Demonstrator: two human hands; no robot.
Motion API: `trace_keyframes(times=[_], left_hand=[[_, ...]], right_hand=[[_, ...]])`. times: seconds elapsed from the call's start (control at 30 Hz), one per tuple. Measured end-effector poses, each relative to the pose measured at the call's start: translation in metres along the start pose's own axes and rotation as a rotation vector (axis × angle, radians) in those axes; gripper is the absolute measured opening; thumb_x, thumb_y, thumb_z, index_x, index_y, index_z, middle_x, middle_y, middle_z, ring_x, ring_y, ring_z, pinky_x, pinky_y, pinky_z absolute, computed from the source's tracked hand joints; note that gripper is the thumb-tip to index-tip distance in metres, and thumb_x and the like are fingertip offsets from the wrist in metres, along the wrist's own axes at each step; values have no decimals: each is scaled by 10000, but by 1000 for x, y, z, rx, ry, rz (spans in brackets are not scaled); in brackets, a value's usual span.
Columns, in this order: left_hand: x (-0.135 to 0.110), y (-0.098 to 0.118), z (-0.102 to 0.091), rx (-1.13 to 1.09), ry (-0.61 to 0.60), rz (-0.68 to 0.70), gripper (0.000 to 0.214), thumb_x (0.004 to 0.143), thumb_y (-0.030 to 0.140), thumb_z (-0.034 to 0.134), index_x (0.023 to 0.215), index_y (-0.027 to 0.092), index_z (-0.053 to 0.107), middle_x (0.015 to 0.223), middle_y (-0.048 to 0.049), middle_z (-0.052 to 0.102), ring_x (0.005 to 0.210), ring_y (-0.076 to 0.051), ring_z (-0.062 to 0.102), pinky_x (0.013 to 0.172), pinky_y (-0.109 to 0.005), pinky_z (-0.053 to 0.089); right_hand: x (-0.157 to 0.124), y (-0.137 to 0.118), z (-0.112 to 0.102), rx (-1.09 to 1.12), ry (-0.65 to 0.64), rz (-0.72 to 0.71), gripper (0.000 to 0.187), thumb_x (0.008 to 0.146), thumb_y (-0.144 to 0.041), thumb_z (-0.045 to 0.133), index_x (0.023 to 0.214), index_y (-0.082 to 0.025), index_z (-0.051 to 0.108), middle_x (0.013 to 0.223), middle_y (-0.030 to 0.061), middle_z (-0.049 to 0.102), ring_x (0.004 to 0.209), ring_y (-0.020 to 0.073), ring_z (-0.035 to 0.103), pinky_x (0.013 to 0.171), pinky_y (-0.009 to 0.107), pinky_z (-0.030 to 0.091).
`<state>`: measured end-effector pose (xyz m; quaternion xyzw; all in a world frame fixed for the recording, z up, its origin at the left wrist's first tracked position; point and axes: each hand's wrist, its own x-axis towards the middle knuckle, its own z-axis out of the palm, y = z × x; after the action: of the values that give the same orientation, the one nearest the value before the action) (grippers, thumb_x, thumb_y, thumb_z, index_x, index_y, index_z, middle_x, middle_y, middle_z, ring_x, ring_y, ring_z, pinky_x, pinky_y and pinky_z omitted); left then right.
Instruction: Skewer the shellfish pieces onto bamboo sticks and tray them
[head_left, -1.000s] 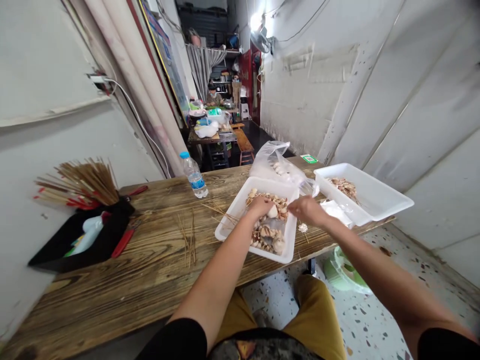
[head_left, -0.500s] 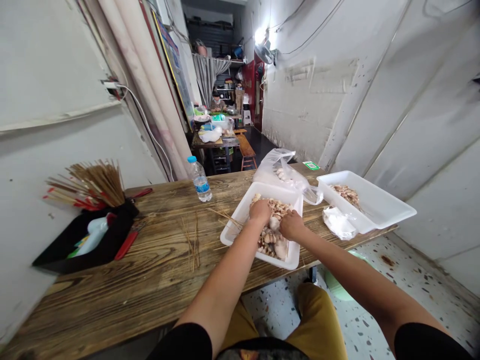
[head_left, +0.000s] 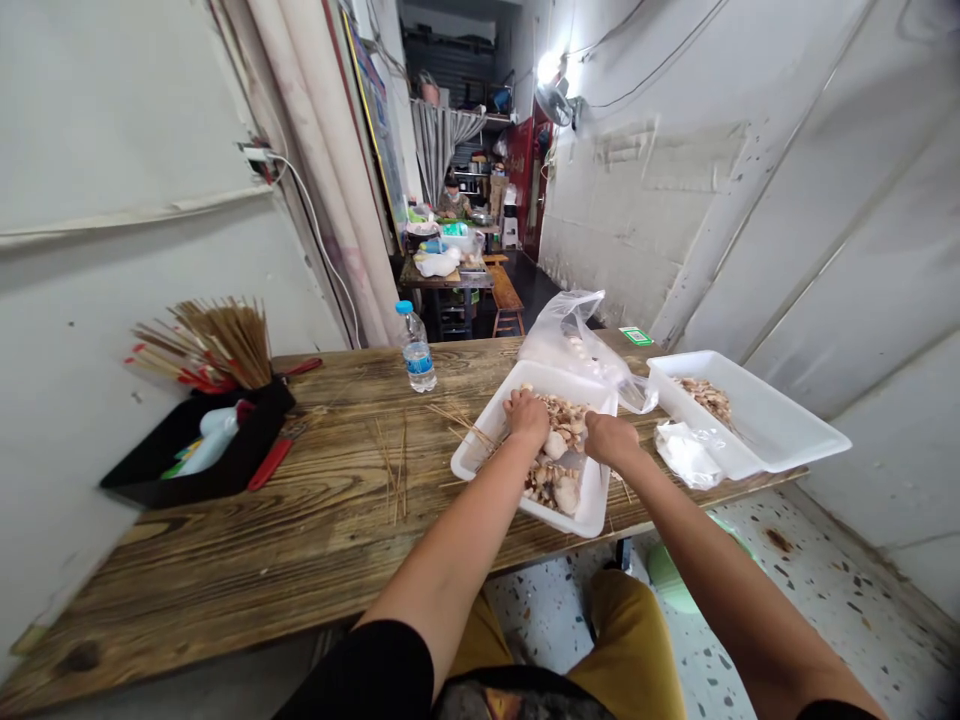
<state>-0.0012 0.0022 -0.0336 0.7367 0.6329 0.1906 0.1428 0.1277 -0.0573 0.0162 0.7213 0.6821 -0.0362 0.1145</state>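
A white plastic tray (head_left: 466, 456) at the front edge of the table holds small brown-and-white mushrooms (head_left: 564, 415) in clusters. My left hand (head_left: 527, 416) is over the far left part of the tray, its fingers curled down among the mushrooms. My right hand (head_left: 611, 440) is at the tray's right rim with its fingers closed, pointing in toward the mushrooms. What it holds, if anything, is hidden. Several thin bamboo skewers (head_left: 469, 425) lean across the tray's left rim. More loose skewers (head_left: 394, 465) lie on the wood left of it.
On the wooden table (head_left: 315, 560) stand a water bottle (head_left: 417, 350) and a black box (head_left: 191, 480) with bundled skewers (head_left: 225, 345). A plastic bag (head_left: 570, 335) lies behind the tray. At right are a second white tray (head_left: 780, 420) and a white packet (head_left: 686, 452). A person (head_left: 453, 200) sits far back.
My right hand has moved away from the middle of the mushrooms to the tray's right rim. My left hand stays over the far left part. The whole view has shifted slightly.
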Motion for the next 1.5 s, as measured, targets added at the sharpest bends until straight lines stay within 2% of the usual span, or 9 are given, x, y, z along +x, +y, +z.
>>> trace_keyframes(times=[0.1, 0.2, 0.4, 0.57, 0.7, 0.83, 1.13, 1.3, 1.5], left_hand=[[0, 3, -8, -56, 82, -30, 219, 844, 210, 537, 845, 160, 750, 1172, -165, 615, 1173, -321, 451, 977, -445, 330], [2, 4, -12, -221, 45, -76, 229, 851, 275, 548, 866, 204, 765, 1043, -121, 699, 1048, -270, 571, 914, -384, 388], [10, 7, 5, -854, -7, -76, 216, 779, 336, 632, 781, 168, 768, 745, -57, 721, 717, -177, 630, 701, -276, 459], [9, 11, 11, -1184, -162, -29, 294, 665, 411, 723, 708, 120, 747, 622, -46, 668, 598, -140, 574, 637, -269, 455], [10, 12, 4, -1184, 41, -80, 275, 705, 410, 690, 686, 140, 737, 633, -52, 671, 632, -149, 600, 642, -257, 454], [10, 17, -2, -1278, 169, -24, 273, 722, 411, 694, 794, 153, 750, 716, -58, 706, 711, -163, 644, 703, -258, 474], [5, 22, -15, -1698, -49, -144, 317, 729, 413, 745, 781, 104, 693, 726, -77, 688, 601, -113, 598, 596, -234, 454], [3, 22, -19, -1754, -141, -200, 305, 697, 370, 793, 806, 101, 696, 662, -46, 659, 566, -93, 576, 536, -198, 419], [4, 22, -16, -1740, -170, -237, 216, 694, 288, 793, 734, 104, 687, 692, -86, 696, 633, -134, 642, 641, -241, 492]], right_hand=[[-2, 4, 6, 43, 21, 6, 317, 867, -234, 547, 1162, -151, 630, 1139, 196, 679, 1062, 273, 660, 834, 354, 504], [2, 2, 10, 160, 135, 16, 296, 924, -265, 457, 1102, -134, 654, 1095, 200, 691, 1035, 275, 665, 836, 350, 492], [36, -17, 24, 834, 421, 28, 418, 961, -326, 300, 934, -154, 680, 891, 95, 732, 841, 181, 676, 740, 256, 488], [55, -21, 39, 1523, 672, 73, 343, 822, -462, 443, 788, -178, 633, 760, 51, 685, 689, 168, 627, 640, 269, 500], [47, -10, 34, 1824, 821, 91, 325, 819, -509, 446, 829, -199, 542, 537, -58, 516, 448, 112, 472, 482, 233, 410], [28, -16, 32, 1707, 787, 69, 380, 854, -511, 438, 928, -176, 602, 452, -91, 409, 393, 107, 355, 443, 233, 325], [16, -34, 44, 1204, 670, -103, 423, 880, -423, 392, 906, -156, 718, 765, 75, 702, 686, 192, 605, 721, 288, 451], [23, -34, 49, 1111, 596, -108, 383, 875, -380, 376, 908, -175, 697, 732, 60, 685, 684, 201, 625, 687, 285, 455], [24, -39, 51, 1110, 595, -100, 377, 903, -331, 313, 942, -181, 657, 774, 61, 687, 671, 188, 619, 656, 279, 462]])
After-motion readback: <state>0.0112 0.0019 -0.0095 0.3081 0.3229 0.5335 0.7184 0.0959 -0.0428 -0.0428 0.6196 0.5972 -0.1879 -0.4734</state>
